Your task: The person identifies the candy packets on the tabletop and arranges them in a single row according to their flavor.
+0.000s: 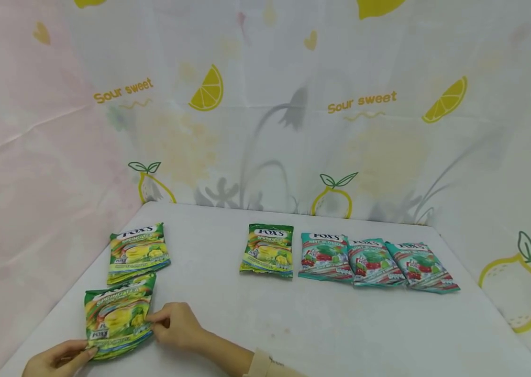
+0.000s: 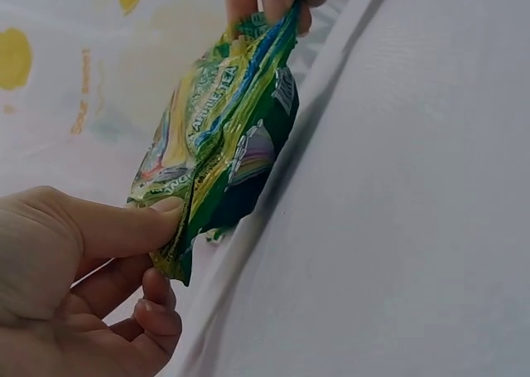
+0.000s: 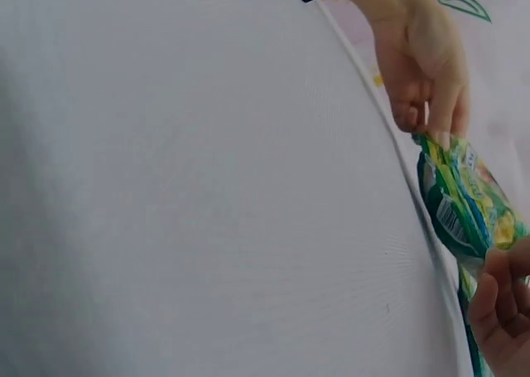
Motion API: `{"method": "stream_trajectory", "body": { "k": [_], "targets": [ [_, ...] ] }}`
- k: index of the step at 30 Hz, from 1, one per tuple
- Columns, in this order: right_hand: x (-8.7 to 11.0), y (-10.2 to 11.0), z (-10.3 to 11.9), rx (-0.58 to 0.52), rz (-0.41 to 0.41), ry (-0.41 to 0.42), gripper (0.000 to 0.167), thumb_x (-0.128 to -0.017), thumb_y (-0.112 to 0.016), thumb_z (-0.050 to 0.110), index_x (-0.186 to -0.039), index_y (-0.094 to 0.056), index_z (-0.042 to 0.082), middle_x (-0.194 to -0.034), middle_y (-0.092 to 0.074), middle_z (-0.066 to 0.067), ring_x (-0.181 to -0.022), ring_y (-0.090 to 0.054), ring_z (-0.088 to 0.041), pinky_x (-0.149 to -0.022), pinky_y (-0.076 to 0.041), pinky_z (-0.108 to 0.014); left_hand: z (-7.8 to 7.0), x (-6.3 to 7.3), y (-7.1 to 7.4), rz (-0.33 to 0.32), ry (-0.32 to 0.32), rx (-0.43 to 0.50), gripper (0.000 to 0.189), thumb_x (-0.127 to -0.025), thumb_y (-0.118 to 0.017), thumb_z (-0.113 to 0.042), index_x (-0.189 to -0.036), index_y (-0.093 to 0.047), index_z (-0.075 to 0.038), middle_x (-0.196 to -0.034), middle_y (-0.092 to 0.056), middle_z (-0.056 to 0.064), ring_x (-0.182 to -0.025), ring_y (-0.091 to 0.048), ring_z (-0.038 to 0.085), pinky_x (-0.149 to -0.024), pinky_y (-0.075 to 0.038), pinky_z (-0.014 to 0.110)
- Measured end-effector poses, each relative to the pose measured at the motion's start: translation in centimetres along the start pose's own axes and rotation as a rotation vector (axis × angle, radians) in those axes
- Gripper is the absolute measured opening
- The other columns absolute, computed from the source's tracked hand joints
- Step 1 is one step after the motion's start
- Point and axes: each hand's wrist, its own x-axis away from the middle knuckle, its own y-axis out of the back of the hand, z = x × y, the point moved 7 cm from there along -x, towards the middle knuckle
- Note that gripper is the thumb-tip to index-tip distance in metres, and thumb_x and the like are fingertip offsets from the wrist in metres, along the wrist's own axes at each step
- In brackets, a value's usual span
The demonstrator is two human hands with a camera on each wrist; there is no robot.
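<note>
A green and yellow Fox's Spring Tea candy bag (image 1: 117,317) is held between both hands at the left front of the white table. My left hand (image 1: 58,358) pinches its lower left corner, thumb on top, as the left wrist view shows with the same bag (image 2: 224,137). At its right edge my right hand (image 1: 178,324) pinches the bag between thumb and fingers. The bag is tilted, its bottom edge facing me. Just behind it lies another Spring Tea bag (image 1: 138,251), partly overlapped by the held one in the head view.
Farther right stands a third Spring Tea bag (image 1: 267,250). Beside it are three teal Mint Blossom bags, left (image 1: 325,256), middle (image 1: 375,263) and right (image 1: 423,267), in a row. A lemon-printed cloth backdrop (image 1: 265,131) encloses the white table (image 1: 341,324) at back and sides.
</note>
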Motion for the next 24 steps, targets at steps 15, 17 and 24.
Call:
{"method": "stream_trajectory", "body": {
  "k": [15,17,24],
  "targets": [
    [0.7,1.7,1.1,0.208,-0.105,0.132,0.026,-0.077,-0.059,-0.008,-0.100,-0.071,-0.002,-0.064,-0.059,0.000,-0.051,-0.033,0.010,-0.044,-0.033,-0.005,-4.0,2.2,-0.1,-0.205,-0.235,0.052,0.018,-0.076,-0.074,-0.005,-0.084,-0.070,0.010,-0.065,-0.065,-0.006,-0.057,-0.053,-0.006,-0.052,-0.044,0.011],
    [0.8,2.0,1.0,0.201,-0.115,0.126,0.026,-0.077,-0.059,-0.008,-0.100,-0.071,-0.002,-0.062,-0.056,0.002,-0.051,-0.032,0.010,-0.044,-0.032,-0.006,-4.6,2.4,-0.1,-0.223,-0.308,0.036,0.019,-0.075,-0.076,-0.005,-0.084,-0.069,0.010,-0.065,-0.066,-0.004,-0.057,-0.052,-0.009,-0.051,-0.043,0.009],
    [1.0,3.1,0.9,0.199,-0.168,0.135,0.026,-0.076,-0.059,-0.009,-0.098,-0.072,-0.003,-0.059,-0.051,0.003,-0.050,-0.031,0.010,-0.042,-0.031,-0.006,-6.1,2.2,-0.5,-0.208,-0.300,-0.040,0.019,-0.078,-0.075,-0.012,-0.086,-0.071,0.004,-0.074,-0.070,0.006,-0.058,-0.051,-0.008,-0.053,-0.044,0.014]
  ]
}}
